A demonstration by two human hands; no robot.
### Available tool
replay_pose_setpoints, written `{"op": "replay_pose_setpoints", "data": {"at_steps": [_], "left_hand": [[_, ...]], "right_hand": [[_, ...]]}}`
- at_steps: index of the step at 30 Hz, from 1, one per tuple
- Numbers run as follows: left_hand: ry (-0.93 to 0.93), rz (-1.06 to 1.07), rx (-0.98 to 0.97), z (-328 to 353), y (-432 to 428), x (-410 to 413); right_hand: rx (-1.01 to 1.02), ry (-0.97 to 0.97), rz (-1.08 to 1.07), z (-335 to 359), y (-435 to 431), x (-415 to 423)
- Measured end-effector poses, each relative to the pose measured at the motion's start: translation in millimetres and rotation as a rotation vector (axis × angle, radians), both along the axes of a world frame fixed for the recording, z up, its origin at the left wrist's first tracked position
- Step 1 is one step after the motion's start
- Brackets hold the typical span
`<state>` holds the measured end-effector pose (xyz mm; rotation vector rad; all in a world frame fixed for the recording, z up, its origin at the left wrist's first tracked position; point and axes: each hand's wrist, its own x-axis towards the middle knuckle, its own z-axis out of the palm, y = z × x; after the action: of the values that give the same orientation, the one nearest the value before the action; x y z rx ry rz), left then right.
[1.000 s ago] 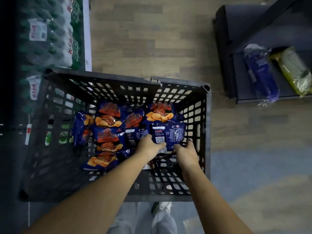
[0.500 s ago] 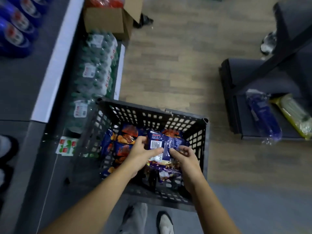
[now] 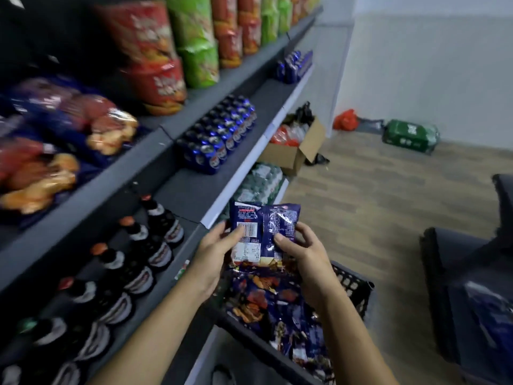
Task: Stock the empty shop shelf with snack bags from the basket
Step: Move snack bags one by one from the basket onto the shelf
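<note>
Drinks shelf (image 3: 194,195) left, cardboard box (image 3: 294,154) beyond, basket (image 3: 352,287) beneath snack bag (image 3: 266,226)

A blue snack bag (image 3: 266,226) is held upright just above the basket (image 3: 352,287), its barcoded back facing the camera; the left hand (image 3: 213,257) grips its left edge, thumb by the barcode; the right hand (image 3: 302,254) pinches its right edge; more blue bags (image 3: 263,301) lie heaped inside the basket; left of the basket run the shelves (image 3: 177,195), with dark bottles (image 3: 133,262) nearest it, blue cans (image 3: 219,137) farther on, and red and green bags (image 3: 194,37) above; beyond the basket a cardboard box (image 3: 294,151) sits open on the floor (image 3: 388,190).
</note>
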<state>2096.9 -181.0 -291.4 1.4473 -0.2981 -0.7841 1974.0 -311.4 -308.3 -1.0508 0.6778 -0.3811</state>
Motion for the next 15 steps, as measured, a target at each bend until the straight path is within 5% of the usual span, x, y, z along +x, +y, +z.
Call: {"op": "replay_pose_setpoints", "data": {"at_steps": [15], "left_hand": [[-0.349, 0.644, -0.136, 179.6, 286.8, -28.6]], "right_hand": [[-0.088, -0.313, 0.583, 182.9, 229.3, 84.7]]}}
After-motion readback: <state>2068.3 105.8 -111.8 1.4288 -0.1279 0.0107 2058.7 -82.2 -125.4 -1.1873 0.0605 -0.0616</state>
